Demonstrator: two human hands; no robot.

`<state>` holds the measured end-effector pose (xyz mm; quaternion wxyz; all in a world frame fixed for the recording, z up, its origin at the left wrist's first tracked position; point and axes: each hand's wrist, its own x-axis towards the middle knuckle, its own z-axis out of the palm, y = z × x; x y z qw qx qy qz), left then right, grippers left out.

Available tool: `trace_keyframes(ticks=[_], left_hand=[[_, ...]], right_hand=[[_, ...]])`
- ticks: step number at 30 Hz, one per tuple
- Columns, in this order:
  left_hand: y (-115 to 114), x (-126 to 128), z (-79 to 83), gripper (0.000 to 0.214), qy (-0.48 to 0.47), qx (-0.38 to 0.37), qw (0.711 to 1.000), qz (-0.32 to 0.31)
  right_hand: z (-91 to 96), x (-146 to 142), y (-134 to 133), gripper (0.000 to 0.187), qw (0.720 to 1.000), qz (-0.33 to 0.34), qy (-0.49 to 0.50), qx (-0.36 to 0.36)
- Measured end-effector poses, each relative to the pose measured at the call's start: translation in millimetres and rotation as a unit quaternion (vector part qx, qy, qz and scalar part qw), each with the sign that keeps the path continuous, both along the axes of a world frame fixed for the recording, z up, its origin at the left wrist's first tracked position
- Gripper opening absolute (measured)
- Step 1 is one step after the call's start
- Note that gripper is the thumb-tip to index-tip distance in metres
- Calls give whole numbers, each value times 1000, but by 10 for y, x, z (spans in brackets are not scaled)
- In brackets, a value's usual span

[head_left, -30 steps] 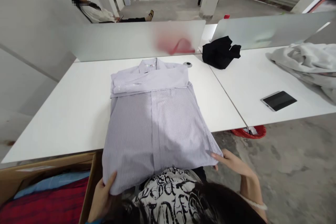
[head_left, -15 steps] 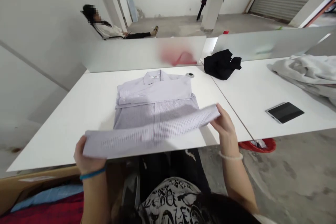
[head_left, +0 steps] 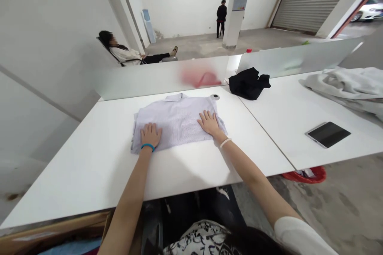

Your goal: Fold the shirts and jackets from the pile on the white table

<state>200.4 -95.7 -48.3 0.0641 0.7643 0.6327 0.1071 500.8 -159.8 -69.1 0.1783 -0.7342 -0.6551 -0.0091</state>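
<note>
A pale lilac striped shirt (head_left: 179,121) lies folded on the white table (head_left: 185,171), its collar edge at the far side. My left hand (head_left: 151,134) rests flat on the left part of the shirt, fingers spread. On the right part lies my right hand (head_left: 208,122), palm down with fingers apart. Neither hand grips the cloth. The sleeves and the inner layers are mostly hidden under the top fold.
A small round grey-and-black object (head_left: 214,97) sits by the shirt's far right corner. Beyond it are black cloth (head_left: 249,83), a tablet (head_left: 328,134) and piled whitish cloth (head_left: 353,85). A frosted divider (head_left: 149,77) runs along the back. An open cardboard box (head_left: 60,229) stands below, left.
The shirt's lower end, held up by both hands before, now lies folded over the upper part. My hands have moved forward, let go of the edge and flattened on top.
</note>
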Motion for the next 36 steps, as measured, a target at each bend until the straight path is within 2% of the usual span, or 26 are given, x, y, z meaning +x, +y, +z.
trace_keyframes(ticks=[2, 5, 15, 19, 23, 27, 29, 31, 32, 34, 36], left_hand=[[-6, -40, -74, 65, 23, 18, 999, 35], [0, -77, -81, 70, 27, 34, 996, 72], [-313, -114, -3, 69, 50, 35, 997, 56], [-568, -149, 16, 70, 63, 38, 996, 52], [-956, -283, 25, 70, 76, 45, 995, 44], [-1309, -402, 68, 71, 62, -1, 998, 30], [-1433, -339, 96, 68, 42, 3, 999, 32], [-1530, -187, 99, 62, 19, 41, 999, -1], [-1570, -97, 85, 60, 9, 55, 998, -39], [-1631, 44, 26, 57, 4, 53, 991, -124], [-1658, 69, -50, 57, 23, 29, 987, -157]], right_hand=[[-64, 25, -4, 53, 999, -1, -46, -9], [-56, 58, 13, 54, 998, 2, -60, -19], [-19, 24, -218, 54, 997, 2, -61, -42], [16, -28, -455, 53, 998, 4, -48, -50], [55, -21, -811, 53, 997, 18, -45, -62], [166, -27, -1067, 51, 995, 22, -40, -89], [253, -180, -1117, 48, 996, 0, -32, -81], [306, -474, -1148, 46, 999, -6, -31, -33], [307, -653, -1168, 45, 999, 13, -33, -4], [256, -992, -1227, 45, 993, 101, -40, 37], [160, -1180, -1298, 46, 982, 177, -47, 45]])
